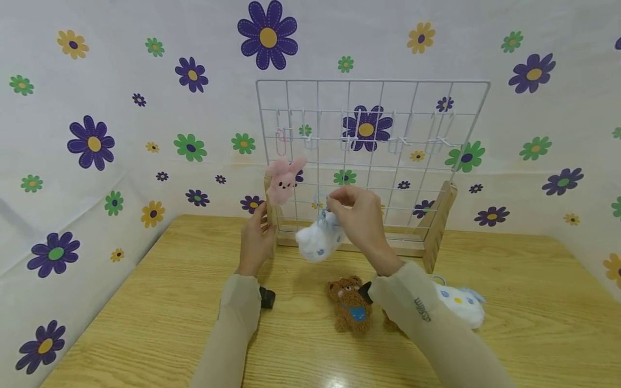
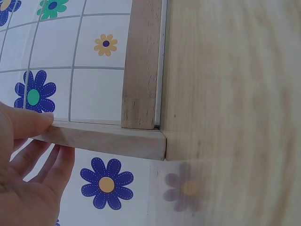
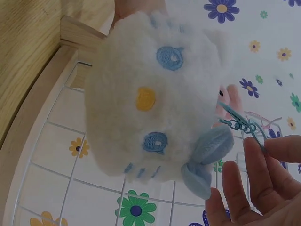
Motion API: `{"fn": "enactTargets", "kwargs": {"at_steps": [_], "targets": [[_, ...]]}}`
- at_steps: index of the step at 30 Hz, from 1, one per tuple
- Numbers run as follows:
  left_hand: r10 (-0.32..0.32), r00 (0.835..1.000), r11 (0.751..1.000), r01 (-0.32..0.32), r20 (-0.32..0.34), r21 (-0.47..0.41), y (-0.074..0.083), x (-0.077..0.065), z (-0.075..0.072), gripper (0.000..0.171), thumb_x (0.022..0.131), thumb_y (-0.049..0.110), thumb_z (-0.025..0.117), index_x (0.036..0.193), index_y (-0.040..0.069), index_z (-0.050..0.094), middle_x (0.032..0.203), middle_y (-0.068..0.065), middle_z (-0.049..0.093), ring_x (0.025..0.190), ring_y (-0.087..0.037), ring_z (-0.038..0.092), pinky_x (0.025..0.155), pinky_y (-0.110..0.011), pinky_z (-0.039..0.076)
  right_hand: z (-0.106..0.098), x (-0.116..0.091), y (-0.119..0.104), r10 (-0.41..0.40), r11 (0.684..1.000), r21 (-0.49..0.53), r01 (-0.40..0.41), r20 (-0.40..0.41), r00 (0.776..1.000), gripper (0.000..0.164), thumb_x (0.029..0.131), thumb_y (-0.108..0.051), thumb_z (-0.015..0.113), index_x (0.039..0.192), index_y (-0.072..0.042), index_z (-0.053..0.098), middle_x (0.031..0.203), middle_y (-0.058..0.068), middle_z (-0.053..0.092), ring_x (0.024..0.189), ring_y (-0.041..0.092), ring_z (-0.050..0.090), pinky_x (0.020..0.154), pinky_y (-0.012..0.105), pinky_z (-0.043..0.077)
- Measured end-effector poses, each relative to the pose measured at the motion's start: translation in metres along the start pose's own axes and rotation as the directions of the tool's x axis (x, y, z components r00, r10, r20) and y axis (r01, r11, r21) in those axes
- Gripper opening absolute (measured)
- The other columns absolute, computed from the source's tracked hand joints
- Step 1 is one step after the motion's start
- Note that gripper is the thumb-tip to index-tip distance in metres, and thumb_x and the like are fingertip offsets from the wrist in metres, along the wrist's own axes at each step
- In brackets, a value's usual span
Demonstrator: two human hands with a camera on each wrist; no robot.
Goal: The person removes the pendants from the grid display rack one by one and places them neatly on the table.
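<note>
My right hand (image 1: pixel 359 218) pinches the blue ring (image 3: pixel 257 134) of a white plush keychain (image 1: pixel 315 240), which hangs in front of the wire grid rack. The right wrist view shows the plush cat face (image 3: pixel 127 89) up close, with blue eyes, a yellow nose and a blue bow (image 3: pixel 214 143). A short blue chain (image 3: pixel 237 124) links ring and plush. On the left, my left hand (image 1: pixel 255 240) grips the wooden side post (image 2: pixel 103 139) of the rack, thumb on one face and fingers on the other. Just above it, a pink bunny plush (image 1: pixel 282 180) hangs from a hook.
Several white hooks (image 1: pixel 399 141) line the wire grid (image 1: pixel 373 81). A brown bear plush (image 1: pixel 350 307) lies on the wooden table (image 1: pixel 160 291) below the right hand. Another white plush (image 1: pixel 461 304) lies to the right, partly behind the right sleeve (image 1: pixel 422 312). A flowered cloth (image 1: pixel 213 32) hangs behind.
</note>
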State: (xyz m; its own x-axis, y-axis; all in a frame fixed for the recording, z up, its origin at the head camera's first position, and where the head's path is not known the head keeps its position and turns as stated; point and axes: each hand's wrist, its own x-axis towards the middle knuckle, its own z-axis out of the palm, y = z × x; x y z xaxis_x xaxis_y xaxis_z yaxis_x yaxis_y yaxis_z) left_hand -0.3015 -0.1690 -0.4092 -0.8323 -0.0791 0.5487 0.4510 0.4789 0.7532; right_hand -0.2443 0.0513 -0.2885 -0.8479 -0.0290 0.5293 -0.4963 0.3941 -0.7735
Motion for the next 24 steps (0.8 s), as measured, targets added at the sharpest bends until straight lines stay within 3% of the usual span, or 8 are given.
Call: {"fn": "enactTargets", "kwargs": {"at_steps": [5,15,24], "targets": [[-0.009,1.000,1.000,0.009,0.004,-0.001,0.000,0.000,0.000,0.053,0.091,-0.017,0.061,0.142,-0.008,0.048,0.136,-0.030,0.057,0.113,-0.045,0.063,0.095,-0.049,0.056,0.002,-0.004,0.006,-0.025,1.000,-0.017,0.025,0.016,1.000,0.008,0.090,0.001,0.069,0.092,0.007,0.074,0.089,0.017,0.073,0.080,0.030,0.069,0.079,0.044,0.060],[-0.021,1.000,1.000,0.021,0.001,-0.004,0.000,0.000,0.001,0.053,0.092,-0.017,0.061,0.142,-0.007,0.049,0.137,-0.029,0.057,0.114,-0.045,0.063,0.095,-0.049,0.056,0.011,-0.019,0.018,0.022,1.000,0.019,-0.024,0.119,0.993,0.007,0.092,0.003,0.068,0.092,0.006,0.074,0.080,0.013,0.072,0.068,0.027,0.069,0.060,0.021,0.056],[-0.047,0.999,0.999,0.047,0.008,-0.026,0.001,0.000,0.001,0.054,0.093,-0.015,0.060,0.145,-0.007,0.047,0.139,-0.027,0.056,0.116,-0.043,0.062,0.097,-0.049,0.055,0.021,-0.041,0.029,0.012,0.997,0.069,-0.027,0.208,0.978,0.006,0.092,0.006,0.068,0.093,0.008,0.073,0.082,0.014,0.072,0.066,0.025,0.070,0.061,0.029,0.061]]}}
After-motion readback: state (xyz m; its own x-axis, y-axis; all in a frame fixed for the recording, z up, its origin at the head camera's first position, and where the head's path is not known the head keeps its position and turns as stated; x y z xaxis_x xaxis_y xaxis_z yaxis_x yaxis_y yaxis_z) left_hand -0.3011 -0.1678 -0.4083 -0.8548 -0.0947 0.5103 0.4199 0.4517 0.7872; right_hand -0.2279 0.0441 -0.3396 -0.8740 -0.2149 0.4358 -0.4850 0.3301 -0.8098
